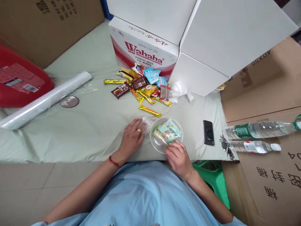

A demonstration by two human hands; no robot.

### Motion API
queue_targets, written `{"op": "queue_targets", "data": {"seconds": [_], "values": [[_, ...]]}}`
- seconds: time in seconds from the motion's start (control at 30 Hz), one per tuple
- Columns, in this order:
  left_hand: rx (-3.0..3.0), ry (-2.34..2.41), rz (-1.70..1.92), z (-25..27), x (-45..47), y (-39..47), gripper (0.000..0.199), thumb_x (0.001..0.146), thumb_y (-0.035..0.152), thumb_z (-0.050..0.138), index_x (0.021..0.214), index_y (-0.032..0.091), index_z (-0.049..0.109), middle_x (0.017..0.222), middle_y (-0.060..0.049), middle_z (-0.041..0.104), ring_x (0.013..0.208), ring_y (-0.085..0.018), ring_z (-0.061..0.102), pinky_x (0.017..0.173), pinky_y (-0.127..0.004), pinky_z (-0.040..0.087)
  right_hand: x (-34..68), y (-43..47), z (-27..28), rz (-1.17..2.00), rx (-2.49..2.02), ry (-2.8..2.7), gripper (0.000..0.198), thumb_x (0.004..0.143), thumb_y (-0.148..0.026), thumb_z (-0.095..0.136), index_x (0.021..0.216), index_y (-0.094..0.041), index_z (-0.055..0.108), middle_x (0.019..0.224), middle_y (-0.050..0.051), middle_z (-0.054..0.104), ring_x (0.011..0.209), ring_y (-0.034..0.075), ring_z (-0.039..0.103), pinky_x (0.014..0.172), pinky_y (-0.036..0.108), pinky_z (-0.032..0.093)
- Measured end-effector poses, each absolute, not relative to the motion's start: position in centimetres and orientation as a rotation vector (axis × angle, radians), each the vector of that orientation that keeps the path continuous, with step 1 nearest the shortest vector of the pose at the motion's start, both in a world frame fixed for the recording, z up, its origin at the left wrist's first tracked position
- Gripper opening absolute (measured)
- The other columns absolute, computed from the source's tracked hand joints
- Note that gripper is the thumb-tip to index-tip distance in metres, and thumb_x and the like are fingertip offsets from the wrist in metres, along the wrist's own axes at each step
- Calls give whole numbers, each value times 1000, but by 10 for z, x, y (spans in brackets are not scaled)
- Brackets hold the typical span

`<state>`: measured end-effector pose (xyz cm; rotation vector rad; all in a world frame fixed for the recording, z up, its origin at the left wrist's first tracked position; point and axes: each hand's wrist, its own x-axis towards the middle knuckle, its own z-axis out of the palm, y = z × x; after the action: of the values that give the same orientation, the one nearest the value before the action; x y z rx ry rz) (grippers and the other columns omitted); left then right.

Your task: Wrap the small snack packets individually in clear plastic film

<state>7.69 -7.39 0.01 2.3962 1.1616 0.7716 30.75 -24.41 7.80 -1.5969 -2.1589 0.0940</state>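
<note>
My left hand [133, 136] rests on the table with its fingers bent over a crumpled piece of clear plastic [147, 124]. A round clear plastic bowl [153, 147] stands just to its right. Inside the bowl lie a pale green snack packet [170, 130] and a thin gold-wrapped snack stick [160, 137]. My right hand [180, 158] is at the bowl's near right rim, its fingers closed about the lower end of the stick. Beyond the bowl, a yellow-wrapped stick [150, 110] lies apart from a heap of wrapped snacks [148, 89].
A Wahaha carton [145, 50] and white boxes [207, 40] stand behind the heap, near a crumpled white bag [180, 91]. At left are a plastic film roll [47, 99], a round lid [69, 101] and a red jug [21, 77]. A phone [208, 132], keys [225, 146] and bottles [256, 146] lie right.
</note>
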Motion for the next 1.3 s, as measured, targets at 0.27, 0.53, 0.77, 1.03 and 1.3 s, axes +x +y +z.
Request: {"op": "queue_targets", "data": {"seconds": [0.27,0.53,0.77,1.03,1.3], "values": [[2433,1195,599,-7,70,-77,38,103,31,48,130,17,70,149,-17,63,142,-36,54,118,-59,43,395,-231,59,-260,-2015,-1688,29,100,-17,53,109,-24,79,105,9,77,108,29,59,100,46,50],[2439,1188,694,-11,60,-83,33,103,33,50,121,16,71,140,-18,66,134,-34,58,113,-54,49,487,-146,28,-420,-2332,-1372,30,93,-23,51,104,-16,79,101,17,71,101,33,54,98,46,46],[2382,1159,705,-7,61,-82,32,103,33,50,118,16,72,139,-18,67,134,-34,59,114,-55,49,515,-65,35,-305,-2327,-1368,30,86,-14,50,103,-15,74,102,17,68,101,30,55,101,46,43],[2101,1341,1015,-10,55,-83,27,101,28,56,124,19,64,133,-16,63,127,-30,60,111,-52,53,421,-96,43,-373,-1958,-1335,34,92,-30,55,116,-14,72,130,23,64,124,35,57,108,54,43],[2151,1372,813,-4,63,-85,37,94,25,65,130,17,61,123,-15,60,116,-32,59,103,-51,53,262,-141,4,525,-1731,-1398,27,100,-33,54,114,-22,74,90,3,71,67,16,61,69,30,54]]}}
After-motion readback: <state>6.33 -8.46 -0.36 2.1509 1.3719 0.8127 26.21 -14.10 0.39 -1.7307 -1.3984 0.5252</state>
